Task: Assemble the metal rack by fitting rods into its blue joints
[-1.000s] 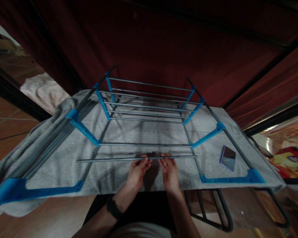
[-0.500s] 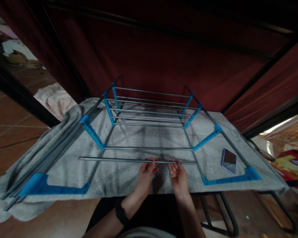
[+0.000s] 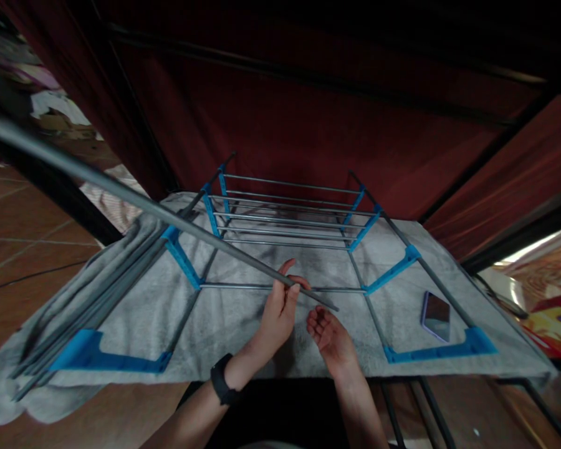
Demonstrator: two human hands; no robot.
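A long grey metal tube (image 3: 177, 219) slants from the upper left down toward the middle. My left hand (image 3: 280, 305), with a dark watch on its wrist, grips it near its lower right end. Just below that end is my right hand (image 3: 330, 337), palm up with curled fingers, seemingly apart from the tube. Beyond both hands lies a partly built rack frame (image 3: 290, 219) of grey tubes and blue plastic brackets. One blue bracket (image 3: 110, 355) sits at the near left and another bracket (image 3: 442, 350) at the near right.
A grey cloth (image 3: 243, 343) covers the surface under the frame. Several loose tubes (image 3: 107, 293) lie bundled along the left side. A phone (image 3: 436, 317) rests inside the right side of the frame. A dark red curtain (image 3: 308, 118) hangs behind.
The tube has swung from lying nearly level across the frame to a steep slant, its left end raised toward the camera. My right hand has come off it.
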